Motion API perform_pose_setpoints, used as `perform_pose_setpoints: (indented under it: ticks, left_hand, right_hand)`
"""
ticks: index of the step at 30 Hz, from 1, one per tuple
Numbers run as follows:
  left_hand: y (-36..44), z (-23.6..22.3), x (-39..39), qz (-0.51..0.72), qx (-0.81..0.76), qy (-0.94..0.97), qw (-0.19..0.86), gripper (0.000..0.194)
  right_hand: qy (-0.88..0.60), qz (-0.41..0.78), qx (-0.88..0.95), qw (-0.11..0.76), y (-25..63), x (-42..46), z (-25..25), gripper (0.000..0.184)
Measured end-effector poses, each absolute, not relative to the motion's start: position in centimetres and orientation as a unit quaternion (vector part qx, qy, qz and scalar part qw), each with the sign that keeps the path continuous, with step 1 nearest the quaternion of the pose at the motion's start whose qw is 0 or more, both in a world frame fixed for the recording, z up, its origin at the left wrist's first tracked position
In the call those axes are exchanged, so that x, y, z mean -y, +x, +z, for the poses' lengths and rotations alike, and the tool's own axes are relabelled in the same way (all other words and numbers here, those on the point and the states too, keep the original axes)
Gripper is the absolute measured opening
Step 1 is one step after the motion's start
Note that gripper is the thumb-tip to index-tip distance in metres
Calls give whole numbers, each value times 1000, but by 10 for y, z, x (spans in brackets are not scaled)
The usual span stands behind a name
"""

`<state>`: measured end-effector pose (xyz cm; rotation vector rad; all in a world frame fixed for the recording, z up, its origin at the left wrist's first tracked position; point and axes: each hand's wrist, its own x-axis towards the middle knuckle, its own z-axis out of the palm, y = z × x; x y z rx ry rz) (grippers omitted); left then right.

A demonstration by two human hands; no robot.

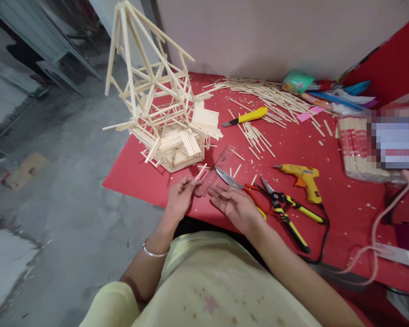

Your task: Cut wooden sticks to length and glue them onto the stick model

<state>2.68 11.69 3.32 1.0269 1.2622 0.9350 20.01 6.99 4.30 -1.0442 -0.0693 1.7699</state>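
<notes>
Near the front edge of the red table, my left hand (181, 196) pinches a short thin wooden stick (201, 172) between thumb and fingers. My right hand (236, 205) lies palm up with its fingers loosely stretched, holding nothing I can see. Between and beyond both hands lies a clear ruler (221, 164). Scissors with red handles (252, 187) touch or pass close by my right hand; part of them is hidden behind it. Just past my left hand stands a tall open frame of glued wooden sticks (157, 88), with a stepped hexagonal base and a pointed top.
A yellow craft knife (250, 116) lies by a loose pile of sticks (259, 91). To the right are cutting pliers (284, 211), a yellow glue gun (301, 178) with its cord, and a bag of sticks (354, 147). A pink cable (375, 236) crosses the table (341, 213).
</notes>
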Motion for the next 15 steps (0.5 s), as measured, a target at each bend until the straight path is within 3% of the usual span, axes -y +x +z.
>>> perform_pose_setpoints:
  ticks: [5,8,12,15]
  left_hand:
    - [15,36,-109,352,-570,489,559,26]
    - [3,35,-98,308,-607,561,471,27]
    - [-6,28,-77,320,-643,643,267,22]
    - [-4,18,-61,323,-641,658,228,22]
  right_hand:
    - [-454,752,103,467,205,-64,41,26]
    - [-481,732,285,389,207,-51,38,25]
    - [-539,533,562,331,208,-42,32,25]
    - [-544,332,714,292,206,-46,25,34]
